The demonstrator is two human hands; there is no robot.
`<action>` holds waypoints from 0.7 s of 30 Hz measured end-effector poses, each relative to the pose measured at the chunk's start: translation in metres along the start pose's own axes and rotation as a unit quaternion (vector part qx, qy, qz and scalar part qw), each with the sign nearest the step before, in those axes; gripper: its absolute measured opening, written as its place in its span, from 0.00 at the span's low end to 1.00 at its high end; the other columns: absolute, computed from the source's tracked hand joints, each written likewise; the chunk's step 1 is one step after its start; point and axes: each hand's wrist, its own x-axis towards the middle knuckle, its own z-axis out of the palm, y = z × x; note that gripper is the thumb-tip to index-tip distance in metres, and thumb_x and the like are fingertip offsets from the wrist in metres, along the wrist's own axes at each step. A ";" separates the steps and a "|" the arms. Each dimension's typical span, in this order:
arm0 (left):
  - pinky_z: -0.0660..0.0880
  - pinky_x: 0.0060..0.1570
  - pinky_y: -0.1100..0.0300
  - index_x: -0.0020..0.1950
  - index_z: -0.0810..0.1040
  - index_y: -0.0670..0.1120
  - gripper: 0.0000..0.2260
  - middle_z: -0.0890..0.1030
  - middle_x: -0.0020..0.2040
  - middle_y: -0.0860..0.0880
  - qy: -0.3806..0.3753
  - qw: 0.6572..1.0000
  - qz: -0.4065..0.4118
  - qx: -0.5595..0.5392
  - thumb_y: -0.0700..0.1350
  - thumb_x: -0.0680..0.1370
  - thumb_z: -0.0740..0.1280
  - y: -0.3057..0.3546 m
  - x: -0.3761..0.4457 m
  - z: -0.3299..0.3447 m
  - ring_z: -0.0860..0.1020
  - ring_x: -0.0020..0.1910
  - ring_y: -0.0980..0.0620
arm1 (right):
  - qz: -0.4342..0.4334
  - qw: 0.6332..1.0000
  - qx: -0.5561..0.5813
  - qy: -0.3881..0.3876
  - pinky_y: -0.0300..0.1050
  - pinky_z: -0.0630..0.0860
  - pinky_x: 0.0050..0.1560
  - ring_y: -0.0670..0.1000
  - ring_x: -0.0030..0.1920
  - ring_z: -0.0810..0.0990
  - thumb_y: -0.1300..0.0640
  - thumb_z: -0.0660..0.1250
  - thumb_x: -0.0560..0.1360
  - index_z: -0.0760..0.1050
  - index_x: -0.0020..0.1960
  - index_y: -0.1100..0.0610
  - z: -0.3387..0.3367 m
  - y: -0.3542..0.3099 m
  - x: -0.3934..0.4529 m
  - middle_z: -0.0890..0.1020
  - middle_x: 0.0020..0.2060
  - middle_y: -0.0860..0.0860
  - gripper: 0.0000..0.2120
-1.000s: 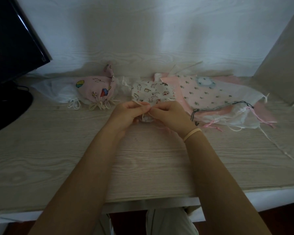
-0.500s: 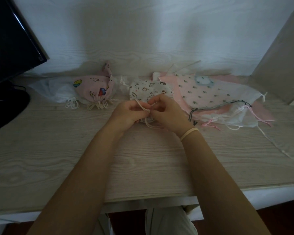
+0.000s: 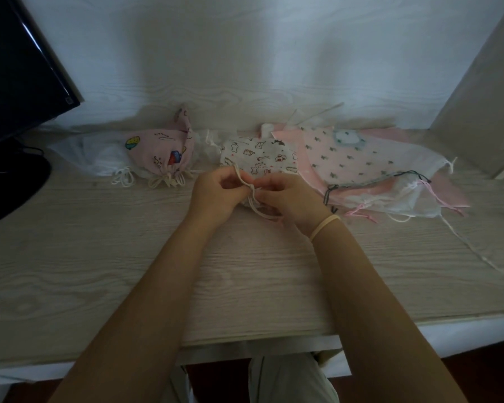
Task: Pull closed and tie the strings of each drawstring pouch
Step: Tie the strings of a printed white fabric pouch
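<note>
Because the knot has to form right at the gathered mouth, both hands meet over the near edge of the white printed pouch (image 3: 258, 158), which lies on the desk (image 3: 99, 257) at the middle of the row. The left hand (image 3: 216, 193) pinches the cream string (image 3: 246, 186) between curled fingers, and the right hand (image 3: 288, 199) pinches it from the other side; a loop trails toward the wrist.

To the left sits a pink pouch (image 3: 163, 152), its strings already in a bow. To the right a heap of flat pouches (image 3: 361, 164) awaits, loose cords sprawling nearby and, I judge, liable to snag. A monitor (image 3: 18, 68) stands far left.
</note>
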 end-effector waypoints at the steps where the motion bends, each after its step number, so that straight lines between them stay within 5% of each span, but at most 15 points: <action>1: 0.80 0.44 0.64 0.42 0.83 0.49 0.10 0.84 0.40 0.50 0.000 1.000 0.000 0.000 0.33 0.71 0.73 -0.001 0.000 0.000 0.82 0.40 0.57 | 0.003 1.000 0.006 -0.002 0.41 0.73 0.35 0.45 0.30 0.75 0.66 0.67 0.74 0.81 0.45 0.50 0.000 0.000 0.000 0.81 0.34 0.51 0.11; 9: 0.80 0.43 0.60 0.45 0.82 0.44 0.09 0.84 0.42 0.46 -0.028 0.996 -0.038 -0.070 0.31 0.72 0.71 -0.001 0.001 -0.002 0.82 0.40 0.54 | 0.019 0.999 0.029 0.006 0.42 0.67 0.29 0.53 0.30 0.71 0.65 0.68 0.74 0.76 0.49 0.62 -0.001 0.001 0.001 0.76 0.34 0.59 0.04; 18: 0.81 0.47 0.59 0.47 0.84 0.46 0.03 0.85 0.43 0.49 -0.048 0.994 -0.067 -0.071 0.41 0.76 0.72 -0.004 0.001 -0.002 0.83 0.45 0.51 | 0.025 0.998 -0.007 0.063 0.43 0.69 0.33 0.50 0.31 0.72 0.58 0.62 0.76 0.73 0.39 0.57 0.001 -0.002 0.003 0.75 0.30 0.51 0.08; 21: 0.80 0.47 0.60 0.49 0.85 0.44 0.05 0.86 0.44 0.48 -0.052 0.994 -0.076 -0.061 0.44 0.77 0.70 -0.007 0.003 -0.001 0.84 0.45 0.51 | 0.030 0.991 0.065 0.114 0.46 0.67 0.38 0.51 0.35 0.72 0.55 0.64 0.74 0.74 0.37 0.55 -0.002 0.000 0.006 0.75 0.32 0.53 0.09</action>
